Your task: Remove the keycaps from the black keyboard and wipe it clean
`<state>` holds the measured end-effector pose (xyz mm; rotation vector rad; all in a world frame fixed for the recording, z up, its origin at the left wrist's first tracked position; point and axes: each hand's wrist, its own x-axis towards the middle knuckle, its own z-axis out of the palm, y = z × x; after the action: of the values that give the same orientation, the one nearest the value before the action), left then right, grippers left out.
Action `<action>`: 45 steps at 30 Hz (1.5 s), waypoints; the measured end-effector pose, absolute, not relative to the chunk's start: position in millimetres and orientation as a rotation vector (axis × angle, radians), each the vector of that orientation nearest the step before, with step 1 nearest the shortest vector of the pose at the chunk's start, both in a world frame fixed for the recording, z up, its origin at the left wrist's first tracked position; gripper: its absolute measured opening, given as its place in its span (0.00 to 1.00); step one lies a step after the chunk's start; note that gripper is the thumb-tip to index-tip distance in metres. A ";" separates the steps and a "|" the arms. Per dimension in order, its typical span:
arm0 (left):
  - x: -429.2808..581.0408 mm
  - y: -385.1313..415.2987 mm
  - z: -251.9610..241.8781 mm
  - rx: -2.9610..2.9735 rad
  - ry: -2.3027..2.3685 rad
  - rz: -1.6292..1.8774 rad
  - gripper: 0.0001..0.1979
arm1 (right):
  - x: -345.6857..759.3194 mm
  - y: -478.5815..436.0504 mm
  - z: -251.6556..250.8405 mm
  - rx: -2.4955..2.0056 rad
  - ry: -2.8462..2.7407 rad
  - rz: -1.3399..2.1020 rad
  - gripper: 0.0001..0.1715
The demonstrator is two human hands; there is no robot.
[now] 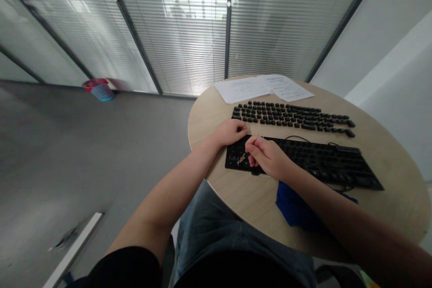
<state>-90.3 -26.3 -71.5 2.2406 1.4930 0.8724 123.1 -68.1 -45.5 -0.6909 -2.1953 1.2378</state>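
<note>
A black keyboard lies on the round wooden table, with many of its keycaps off at the left end. My right hand is closed in a pinch above that end. A thin pale tip shows above its fingers, and a small brownish piece shows just below them; I cannot tell what kind of tool this is. My left hand rests at the keyboard's upper left corner, fingers curled, and what lies under them is hidden. Beyond the keyboard, loose black keycaps are laid out in rows.
A blue cloth lies under my right forearm, partly hidden. Printed papers lie at the far side of the table. A cable runs behind the keyboard. On the floor stands a red and blue basket by the glass partition.
</note>
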 end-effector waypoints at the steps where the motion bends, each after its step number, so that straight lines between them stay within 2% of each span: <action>1: -90.1 -26.3 -71.3 2.241 1.495 0.872 0.12 | 122.7 -67.7 -45.3 -0.695 -2.218 1.221 0.16; 9: -88.6 -26.3 -70.5 2.250 1.530 0.858 0.10 | 120.3 -70.9 -46.3 -0.679 -2.261 1.133 0.15; 14: -88.2 -28.2 -69.4 2.255 1.551 0.847 0.10 | 121.5 -72.4 -49.3 -0.592 -2.324 0.972 0.11; 28: -88.8 -28.0 -69.9 2.288 1.562 0.827 0.09 | 123.6 -70.4 -54.1 -0.476 -2.383 0.965 0.10; 37: -87.9 -28.2 -69.4 2.306 1.583 0.809 0.10 | 123.0 -69.4 -59.0 -0.466 -2.368 0.993 0.11; 45: -85.5 -30.7 -67.3 2.342 1.633 0.755 0.09 | 124.4 -71.9 -66.1 -0.411 -2.262 0.901 0.19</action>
<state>-85.5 -30.7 -67.3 2.3423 1.6333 0.7553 124.4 -71.9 -66.1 -0.4113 -2.2619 0.9012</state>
